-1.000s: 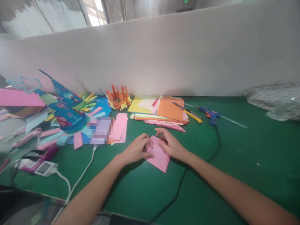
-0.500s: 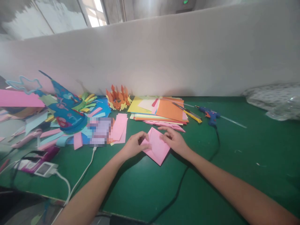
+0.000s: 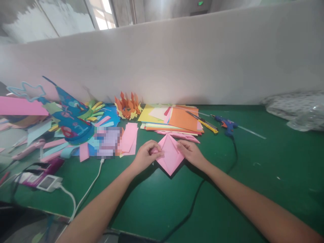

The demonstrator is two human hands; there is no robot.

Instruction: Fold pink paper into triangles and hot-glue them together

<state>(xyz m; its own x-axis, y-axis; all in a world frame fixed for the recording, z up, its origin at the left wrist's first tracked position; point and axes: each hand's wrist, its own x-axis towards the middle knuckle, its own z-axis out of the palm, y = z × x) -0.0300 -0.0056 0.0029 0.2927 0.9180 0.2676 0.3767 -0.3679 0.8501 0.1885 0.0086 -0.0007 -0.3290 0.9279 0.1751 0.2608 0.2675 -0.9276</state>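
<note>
A folded pink paper (image 3: 170, 156), diamond shaped, lies on the green table (image 3: 265, 168) in front of me. My left hand (image 3: 145, 156) pinches its left corner with fingers closed. My right hand (image 3: 190, 152) grips its right corner, fingers curled onto the paper. Both forearms reach in from the bottom of the view.
A stack of coloured paper sheets (image 3: 174, 119) lies just behind the pink paper, with a yellow utility knife (image 3: 206, 124) and a blue glue gun (image 3: 227, 125) to the right; its black cord (image 3: 202, 189) runs beneath my right arm. Paper scraps and a blue cone hat (image 3: 72, 116) crowd the left. A white charger cable (image 3: 86, 192) lies left.
The pink paper has turned and shifted away from me, from a slanted sheet to an upright diamond. Both hands moved to its side corners.
</note>
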